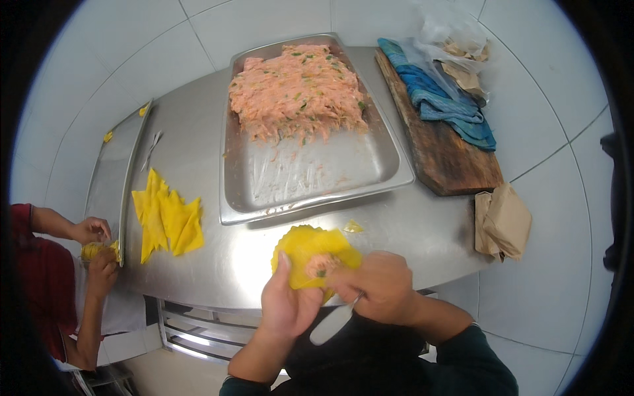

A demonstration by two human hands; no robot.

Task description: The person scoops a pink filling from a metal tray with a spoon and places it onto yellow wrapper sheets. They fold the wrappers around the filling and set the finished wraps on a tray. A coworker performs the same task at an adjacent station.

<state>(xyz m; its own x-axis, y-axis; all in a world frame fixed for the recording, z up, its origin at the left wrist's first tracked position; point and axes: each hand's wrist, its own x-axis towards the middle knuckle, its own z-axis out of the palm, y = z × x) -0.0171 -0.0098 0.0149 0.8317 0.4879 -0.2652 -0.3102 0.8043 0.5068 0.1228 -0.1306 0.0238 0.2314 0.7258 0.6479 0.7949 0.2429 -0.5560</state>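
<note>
My left hand [288, 302] is closed round the lower edge of a stack of thin yellow dough wrappers [300, 239], with the thumb up along the left side. A small lump of pink filling [321, 265] lies on the top wrapper. Over its right side, my right hand [380, 287] grips a metal utensil [335, 325] with a broad flat rounded end pointing down towards me; its other end is hidden by my fingers. Beyond my hands is a deep steel pan [317, 202] partly filled with pink minced filling [297, 92] flecked with green.
More yellow wrappers [168, 218] lie left on the steel table [231, 264], near another utensil [152, 150] and a tray [137, 145]. A co-worker's hands [99, 254] handle yellow dough there. Right are a wooden board [439, 155], blue cloth [442, 99] and brown paper bag [503, 222].
</note>
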